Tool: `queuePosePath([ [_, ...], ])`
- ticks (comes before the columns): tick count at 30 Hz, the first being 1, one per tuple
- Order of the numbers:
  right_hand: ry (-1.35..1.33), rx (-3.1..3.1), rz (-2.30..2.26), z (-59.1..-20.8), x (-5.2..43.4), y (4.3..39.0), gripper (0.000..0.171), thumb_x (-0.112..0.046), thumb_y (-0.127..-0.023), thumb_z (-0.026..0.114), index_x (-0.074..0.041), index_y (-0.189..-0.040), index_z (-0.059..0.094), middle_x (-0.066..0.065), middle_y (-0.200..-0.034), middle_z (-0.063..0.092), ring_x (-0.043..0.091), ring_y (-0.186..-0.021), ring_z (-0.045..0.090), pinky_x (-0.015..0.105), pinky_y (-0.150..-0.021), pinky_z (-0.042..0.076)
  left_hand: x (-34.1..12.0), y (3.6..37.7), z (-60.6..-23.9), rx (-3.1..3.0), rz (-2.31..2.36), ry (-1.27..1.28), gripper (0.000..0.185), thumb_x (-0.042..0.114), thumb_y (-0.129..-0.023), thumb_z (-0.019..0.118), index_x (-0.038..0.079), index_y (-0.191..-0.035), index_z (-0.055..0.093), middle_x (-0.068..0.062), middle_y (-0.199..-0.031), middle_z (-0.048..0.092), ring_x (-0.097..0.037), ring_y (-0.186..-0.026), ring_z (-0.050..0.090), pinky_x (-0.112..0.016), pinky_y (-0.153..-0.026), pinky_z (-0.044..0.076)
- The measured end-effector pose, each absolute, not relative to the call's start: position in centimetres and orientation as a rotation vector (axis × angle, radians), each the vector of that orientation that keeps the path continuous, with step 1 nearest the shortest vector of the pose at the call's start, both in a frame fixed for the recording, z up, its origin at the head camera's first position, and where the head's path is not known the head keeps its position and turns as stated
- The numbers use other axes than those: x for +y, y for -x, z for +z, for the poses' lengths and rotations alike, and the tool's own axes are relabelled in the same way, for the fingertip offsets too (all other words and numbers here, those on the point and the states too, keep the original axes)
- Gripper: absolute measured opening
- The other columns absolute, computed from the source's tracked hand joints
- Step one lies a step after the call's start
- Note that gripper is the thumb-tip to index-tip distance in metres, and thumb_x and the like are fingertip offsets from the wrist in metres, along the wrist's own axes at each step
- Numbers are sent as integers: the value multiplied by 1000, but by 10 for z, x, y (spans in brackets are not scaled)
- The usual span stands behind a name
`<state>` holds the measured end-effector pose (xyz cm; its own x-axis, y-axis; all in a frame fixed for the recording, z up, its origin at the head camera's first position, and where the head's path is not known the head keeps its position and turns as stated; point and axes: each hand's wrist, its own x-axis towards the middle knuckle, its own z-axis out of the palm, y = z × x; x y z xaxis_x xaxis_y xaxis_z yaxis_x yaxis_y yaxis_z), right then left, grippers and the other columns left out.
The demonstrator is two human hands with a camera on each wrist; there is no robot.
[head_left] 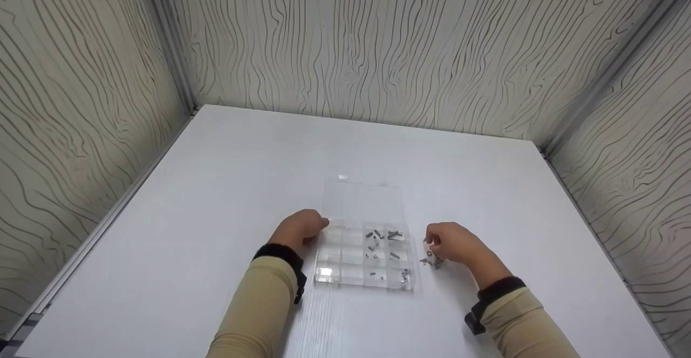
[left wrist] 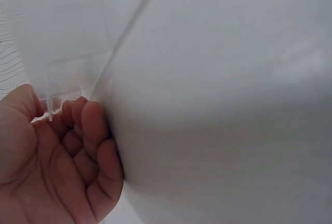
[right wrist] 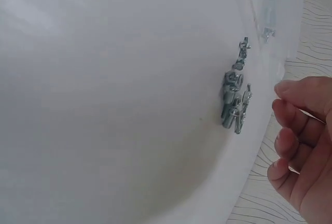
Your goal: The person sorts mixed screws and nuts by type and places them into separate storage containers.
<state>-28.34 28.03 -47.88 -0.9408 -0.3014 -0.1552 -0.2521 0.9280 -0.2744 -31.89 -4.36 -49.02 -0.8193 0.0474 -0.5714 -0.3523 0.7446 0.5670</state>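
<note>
A clear plastic compartment box lies on the white table with its transparent lid folded back. Several small metal screws are in its right-hand compartments. My left hand grips the box's left edge near the hinge; in the left wrist view, that hand has its thumb on the clear plastic and its fingers curled. Just right of the box, my right hand hovers by a small pile of screws and nuts. Its fingers are loosely bent, with nothing visible between thumb and index fingertip.
The white table extends around the box on all sides. Patterned panels enclose it at the back and both sides, with metal posts at the corners.
</note>
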Motion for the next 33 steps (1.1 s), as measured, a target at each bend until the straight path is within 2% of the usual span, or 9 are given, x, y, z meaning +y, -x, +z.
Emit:
queuePosePath([
  [7, 415, 2866, -309, -489, 283, 283, 16, -3, -70, 63, -15, -76, 55, -5, -68, 51, 12, -63, 47, 30, -58, 39, -44, 319, -489, 2371, 920, 241, 53, 41, -89, 40, 14, -43, 41, 1, -41, 30, -13, -34, 26, -32, -45, 36],
  [11, 429, 2872, -281, -493, 283, 284, 16, -5, -70, 64, -18, -73, 54, -7, -66, 50, 11, -63, 46, 30, -59, 40, -44, 319, -490, 2383, 917, 228, 53, 40, -89, 41, 14, -42, 39, -1, -43, 37, -14, -35, 26, -32, -46, 35],
  [17, 388, 2859, -270, -495, 280, 284, 16, -7, -72, 64, -18, -72, 52, -6, -65, 48, 12, -63, 46, 30, -59, 40, -44, 316, -489, 2394, 961, 245, 54, 39, -87, 43, 14, -40, 33, 0, -43, 28, -14, -36, 26, -31, -44, 34],
  [24, 353, 2845, -245, -494, 277, 283, 17, -8, -73, 63, -17, -72, 49, -4, -65, 47, 14, -62, 44, 29, -58, 38, -44, 315, -488, 2407, 944, 224, 53, 39, -88, 42, 16, -41, 33, 1, -43, 29, -14, -37, 27, -31, -45, 34],
  [26, 366, 2844, -238, -494, 277, 283, 16, -8, -73, 63, -16, -71, 49, -4, -64, 47, 14, -62, 44, 29, -58, 38, -45, 315, -487, 2393, 952, 227, 50, 39, -88, 42, 14, -44, 39, 0, -50, 37, -16, -41, 31, -31, -48, 36],
  [29, 373, 2839, -253, -490, 275, 282, 15, -9, -73, 63, -15, -70, 50, -4, -63, 47, 14, -61, 44, 29, -57, 37, -46, 315, -486, 2364, 982, 247, 46, 39, -87, 44, 9, -55, 56, -6, -75, 52, -20, -52, 39, -35, -60, 38],
  [31, 360, 2834, -282, -487, 274, 283, 14, -10, -74, 63, -15, -70, 51, -3, -62, 48, 14, -60, 45, 29, -56, 37, -47, 315, -485, 2360, 991, 244, 44, 39, -87, 44, 7, -63, 62, -9, -90, 53, -22, -59, 41, -36, -66, 37],
  [32, 350, 2832, -300, -484, 273, 283, 13, -11, -75, 63, -16, -70, 51, -4, -62, 48, 14, -60, 45, 29, -56, 37, -47, 315, -485, 2358, 995, 243, 43, 39, -87, 44, 6, -65, 63, -10, -94, 53, -23, -60, 41, -37, -67, 36],
  [33, 343, 2828, -320, -483, 272, 283, 13, -12, -75, 63, -16, -70, 51, -3, -62, 49, 14, -60, 46, 29, -55, 37, -47, 316, -486, 2363, 990, 235, 45, 39, -87, 44, 6, -60, 61, -10, -87, 54, -22, -57, 41, -37, -66, 37],
])
